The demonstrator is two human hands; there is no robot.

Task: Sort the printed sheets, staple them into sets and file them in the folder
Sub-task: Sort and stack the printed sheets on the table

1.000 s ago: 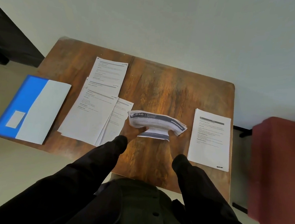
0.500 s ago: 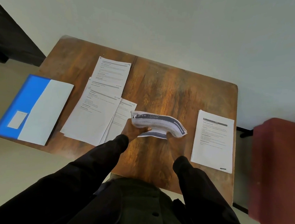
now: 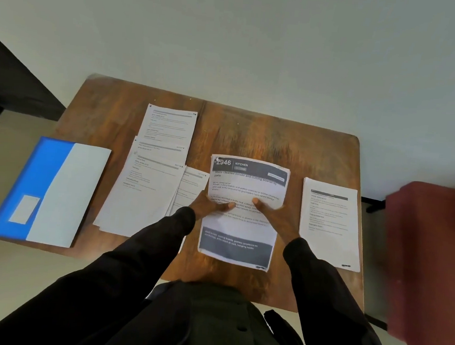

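Left hand (image 3: pixel 207 204) and right hand (image 3: pixel 277 217) pinch a printed set (image 3: pixel 243 181) headed "2946 KITCHEN" by its side edges, thumbs pressed on the top page. The fingers are hidden and probably lie under the paper. The set is held over the wooden table (image 3: pixel 251 133). Just left of the grip: loose sheets (image 3: pixel 143 193), fanned and overlapping. Farther left: closed blue-and-white folder (image 3: pixel 50 191), overhanging the table edge. Right of the grip, apart from it: squared stack (image 3: pixel 328 221).

Single head-worn wide view, steeply down, close over the table (image 3: pixel 251 136)
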